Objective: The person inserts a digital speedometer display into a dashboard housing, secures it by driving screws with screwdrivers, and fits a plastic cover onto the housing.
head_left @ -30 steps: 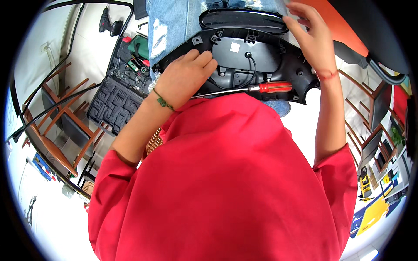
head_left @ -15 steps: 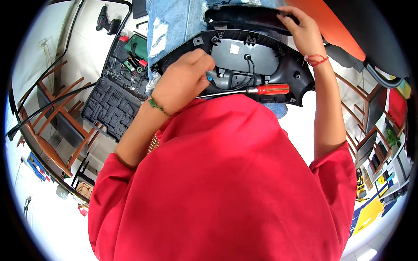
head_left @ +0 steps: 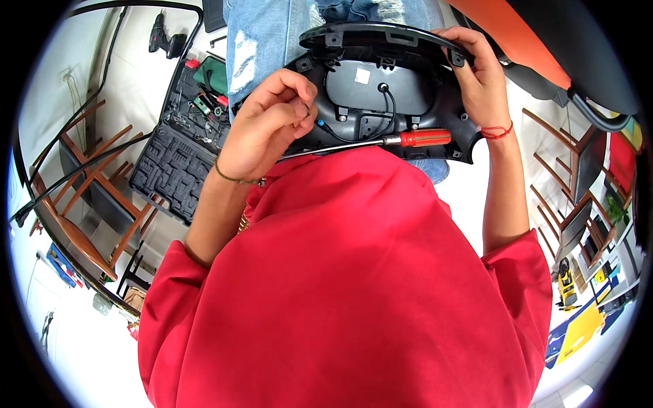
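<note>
My right hand [head_left: 480, 85] grips the right end of a curved black plastic cover [head_left: 381, 32], thumb in front and fingers behind. The cover is tilted up along the far edge of a larger black plastic housing [head_left: 442, 102], which rests on my lap with its inner side up. A black cable [head_left: 394, 112] with a blue-tipped plug [head_left: 320, 123] comes out of the housing's grey-black panel. My left hand [head_left: 272, 122] is raised over the housing's left part, thumb and fingers pinched on a tiny dark piece too small to name. A screwdriver [head_left: 425, 138] with a red handle lies across the housing's near side.
On the floor at left lie an open black tool case [head_left: 173, 163] and, farther off, a cordless drill [head_left: 165, 37]. Wooden chairs [head_left: 102, 183] stand at both sides. An orange and black padded piece [head_left: 517, 41] borders the far right.
My right hand has tipped the cover up and nearer, so its clipped inner side shows. The left hand has drawn slightly left and turned, its pinched fingers now in view.
</note>
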A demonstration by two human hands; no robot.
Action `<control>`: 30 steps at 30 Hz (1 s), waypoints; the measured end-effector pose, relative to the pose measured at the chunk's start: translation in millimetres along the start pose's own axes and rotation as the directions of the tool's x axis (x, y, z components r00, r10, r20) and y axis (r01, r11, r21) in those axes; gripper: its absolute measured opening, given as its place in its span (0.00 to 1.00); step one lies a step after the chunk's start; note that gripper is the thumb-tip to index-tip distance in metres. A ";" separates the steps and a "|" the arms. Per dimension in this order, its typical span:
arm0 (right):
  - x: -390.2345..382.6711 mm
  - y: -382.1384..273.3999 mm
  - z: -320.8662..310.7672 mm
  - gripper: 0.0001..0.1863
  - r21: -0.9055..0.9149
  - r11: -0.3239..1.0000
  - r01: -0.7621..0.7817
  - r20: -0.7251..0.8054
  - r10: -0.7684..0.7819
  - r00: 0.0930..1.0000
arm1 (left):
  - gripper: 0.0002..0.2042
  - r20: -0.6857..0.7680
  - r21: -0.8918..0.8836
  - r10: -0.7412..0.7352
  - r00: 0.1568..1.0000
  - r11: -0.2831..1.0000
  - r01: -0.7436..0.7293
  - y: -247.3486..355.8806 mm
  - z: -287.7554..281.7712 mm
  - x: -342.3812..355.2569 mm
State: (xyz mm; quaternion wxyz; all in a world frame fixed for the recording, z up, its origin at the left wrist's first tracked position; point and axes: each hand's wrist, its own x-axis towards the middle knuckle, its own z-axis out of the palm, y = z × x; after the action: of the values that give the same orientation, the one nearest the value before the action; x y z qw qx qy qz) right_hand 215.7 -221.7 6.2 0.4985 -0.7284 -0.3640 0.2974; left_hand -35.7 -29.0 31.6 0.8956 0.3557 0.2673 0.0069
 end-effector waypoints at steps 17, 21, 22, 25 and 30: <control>-3.9 -7.7 -12.5 0.16 0.014 0.996 -0.085 -0.039 0.086 0.996 | 0.06 0.211 -0.469 -0.037 0.977 0.873 0.135 -17.4 5.4 2.3; 4.0 -15.9 -48.3 0.15 0.134 0.991 -0.001 -0.244 0.034 0.969 | 0.06 0.209 -0.458 -0.041 0.977 0.879 0.134 -22.1 5.3 2.0; 8.9 -16.3 -60.5 0.15 0.211 0.977 0.011 -0.288 0.051 0.956 | 0.06 0.191 -0.419 -0.066 0.979 0.897 0.142 -22.2 5.2 1.3; 17.8 -45.7 -89.9 0.14 0.389 0.915 0.106 -0.352 0.041 0.935 | 0.06 0.194 -0.370 -0.100 0.976 0.914 0.167 -24.3 4.2 3.7; 37.3 -114.2 -78.6 0.17 0.151 0.956 0.251 -0.303 -0.197 0.932 | 0.06 0.176 -0.290 -0.097 0.980 0.946 0.146 -22.1 6.4 2.3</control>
State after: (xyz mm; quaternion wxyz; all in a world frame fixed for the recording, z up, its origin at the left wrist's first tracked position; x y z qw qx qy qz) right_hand 272.4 -203.7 136.9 0.6426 -0.6670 -0.3398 0.1633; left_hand -34.5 -49.1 20.2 0.9564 0.1973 0.2123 -0.0362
